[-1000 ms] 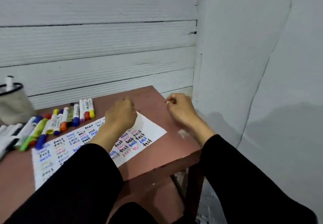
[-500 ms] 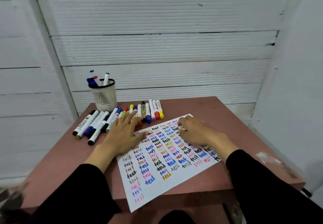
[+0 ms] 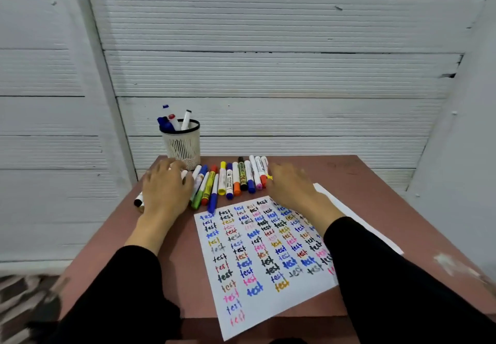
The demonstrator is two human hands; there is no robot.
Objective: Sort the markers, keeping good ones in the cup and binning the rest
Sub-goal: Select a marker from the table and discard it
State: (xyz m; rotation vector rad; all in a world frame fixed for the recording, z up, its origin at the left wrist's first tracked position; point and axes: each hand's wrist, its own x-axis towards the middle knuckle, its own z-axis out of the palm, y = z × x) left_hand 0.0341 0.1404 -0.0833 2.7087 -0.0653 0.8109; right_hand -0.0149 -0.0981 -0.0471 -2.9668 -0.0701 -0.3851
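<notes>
Landmark: mesh cup (image 3: 183,146), white with black rim, at back-left of the reddish counter (image 3: 362,182), close to the wall. A few markers stand in it, blue, red and black tips up.

Row of markers (image 3: 232,180) lies flat just right of the cup base, side by side, caps toward the person: green, yellow, blue, orange, black, pink, red among them. More white-barrelled ones continue left under the hand; one black end (image 3: 138,201) pokes out in front-left of the cup.

Left hand (image 3: 165,189) sits palm down on the left end of the row, just in front of the cup, fingers relaxed and slightly spread, touching markers, curled round none that I can see.

Right hand (image 3: 291,185) is at the right end of the row, well right of the cup, motion-blurred; fingers look loosely extended, grip cannot tell.

Test sheet (image 3: 263,257), covered in coloured "test" words, lies in front of the row, tilted, its near corner past the counter edge.
</notes>
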